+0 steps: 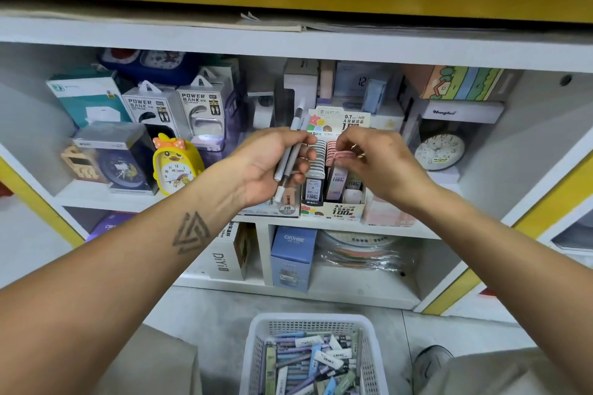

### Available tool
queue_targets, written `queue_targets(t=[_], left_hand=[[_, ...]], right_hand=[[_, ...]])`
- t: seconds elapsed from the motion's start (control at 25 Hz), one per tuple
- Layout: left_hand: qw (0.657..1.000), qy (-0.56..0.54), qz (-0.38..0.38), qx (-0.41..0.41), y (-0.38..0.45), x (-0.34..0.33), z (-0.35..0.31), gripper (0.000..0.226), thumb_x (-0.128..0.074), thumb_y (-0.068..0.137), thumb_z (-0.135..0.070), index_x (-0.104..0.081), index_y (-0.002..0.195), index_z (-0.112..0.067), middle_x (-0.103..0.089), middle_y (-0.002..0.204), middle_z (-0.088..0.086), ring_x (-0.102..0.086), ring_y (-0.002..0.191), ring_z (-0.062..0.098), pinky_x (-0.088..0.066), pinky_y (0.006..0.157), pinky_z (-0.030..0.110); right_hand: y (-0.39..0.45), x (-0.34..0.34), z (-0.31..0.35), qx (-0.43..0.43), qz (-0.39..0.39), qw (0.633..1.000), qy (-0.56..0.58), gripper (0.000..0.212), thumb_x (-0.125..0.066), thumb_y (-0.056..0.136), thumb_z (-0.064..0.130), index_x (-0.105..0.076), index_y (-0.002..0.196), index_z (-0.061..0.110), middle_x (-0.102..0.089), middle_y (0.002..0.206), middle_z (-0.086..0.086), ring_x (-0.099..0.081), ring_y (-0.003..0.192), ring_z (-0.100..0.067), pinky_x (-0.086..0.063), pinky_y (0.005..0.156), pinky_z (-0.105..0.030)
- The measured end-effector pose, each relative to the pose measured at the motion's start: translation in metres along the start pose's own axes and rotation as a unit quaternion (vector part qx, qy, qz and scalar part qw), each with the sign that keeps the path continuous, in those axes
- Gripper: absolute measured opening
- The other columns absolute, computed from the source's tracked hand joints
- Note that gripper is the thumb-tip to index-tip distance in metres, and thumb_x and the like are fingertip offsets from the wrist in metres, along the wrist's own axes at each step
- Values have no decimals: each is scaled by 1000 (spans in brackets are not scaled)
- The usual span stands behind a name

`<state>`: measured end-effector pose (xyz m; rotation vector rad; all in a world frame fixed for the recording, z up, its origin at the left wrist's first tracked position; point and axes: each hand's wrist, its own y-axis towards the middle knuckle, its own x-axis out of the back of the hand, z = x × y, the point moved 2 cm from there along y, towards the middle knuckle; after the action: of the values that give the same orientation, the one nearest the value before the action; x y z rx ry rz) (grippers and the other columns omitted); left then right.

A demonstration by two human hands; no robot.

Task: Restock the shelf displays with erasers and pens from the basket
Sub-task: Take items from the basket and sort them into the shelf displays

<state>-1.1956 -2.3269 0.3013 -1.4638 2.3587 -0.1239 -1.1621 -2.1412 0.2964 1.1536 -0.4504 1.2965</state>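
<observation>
Two hands work at the white shelf (321,223), where a cardboard display box (333,210) of slim lead cases stands at the front edge of the middle tier. Below, on the floor, the white plastic basket (256,349) holds a loose heap of pens and erasers (316,362), apparently a good share of the stock not yet placed.

The left hand (266,167) is curled round two grey pens (288,157), held near upright just left of the box. The right hand (378,160) has its fingers bent down onto the pink cases (340,155) in the box's right-hand row; whether it pinches one or only presses them cannot be told.

Handling, as judged: the pens are light, rigid and smooth, liable to slip or roll, and best taken at mid-barrel. The basket erasers look light, sleeved and slightly yielding, best taken across the sleeve.

Hidden or unclear: the right fingertips, the box interior behind both hands, the lower pen ends against the palm, and most small print.
</observation>
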Motion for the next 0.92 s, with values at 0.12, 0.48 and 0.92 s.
queue_targets(t=[0.12,0.48,0.92], left_hand=[[1000,-2,15,-1,-1,3,0,20,-50,101,-20,-65,112,-11,-63,75,6,-55,60,17,-43,55,27],[995,-33,93,26,-9,3,-2,26,-51,96,-6,-64,112,9,-66,85,16,-54,64,13,-44,52,19],[996,36,59,-54,-4,-11,-8,26,-53,96,2,-59,122,6,-67,74,18,-48,43,12,-32,34,16]], right_hand=[[-2,-6,1,18,33,998,-59,8,-70,92,24,-70,95,16,-67,91,4,-63,85,-21,-51,76,-38],[18,-1,32,-190,-18,899,395,11,-71,91,24,-75,92,14,-74,89,-5,-64,79,-16,-51,70,-33],[3,48,-3,-130,-122,978,113,15,-70,92,14,-72,107,14,-72,102,-3,-66,90,-23,-57,80,-37]])
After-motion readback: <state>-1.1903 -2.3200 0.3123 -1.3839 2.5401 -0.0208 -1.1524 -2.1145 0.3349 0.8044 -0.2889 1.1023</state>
